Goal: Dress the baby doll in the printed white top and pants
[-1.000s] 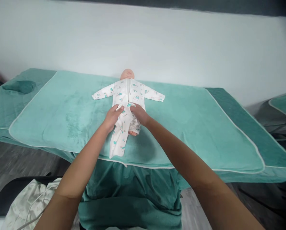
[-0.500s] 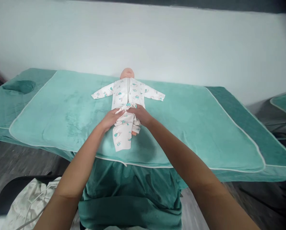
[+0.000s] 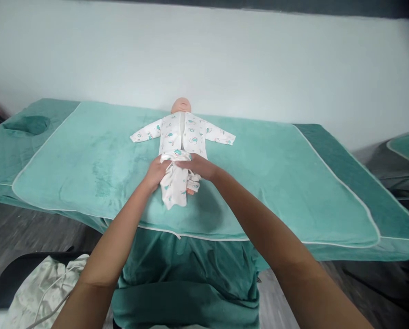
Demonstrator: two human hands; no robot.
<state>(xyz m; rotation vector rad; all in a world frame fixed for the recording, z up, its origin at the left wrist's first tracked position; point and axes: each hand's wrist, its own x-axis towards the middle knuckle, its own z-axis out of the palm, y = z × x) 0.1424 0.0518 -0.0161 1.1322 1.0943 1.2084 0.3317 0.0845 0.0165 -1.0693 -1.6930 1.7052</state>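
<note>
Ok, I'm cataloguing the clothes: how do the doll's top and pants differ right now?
The top lies spread out; the pants are bunched. The top sits nearer the doll's head; the pants are held lower, by left hand and right hand. Both are white with green prints.

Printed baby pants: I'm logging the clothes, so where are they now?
In the head view, the printed baby pants are slightly left of center, held between the left hand and right hand, just below the printed jacket.
</note>
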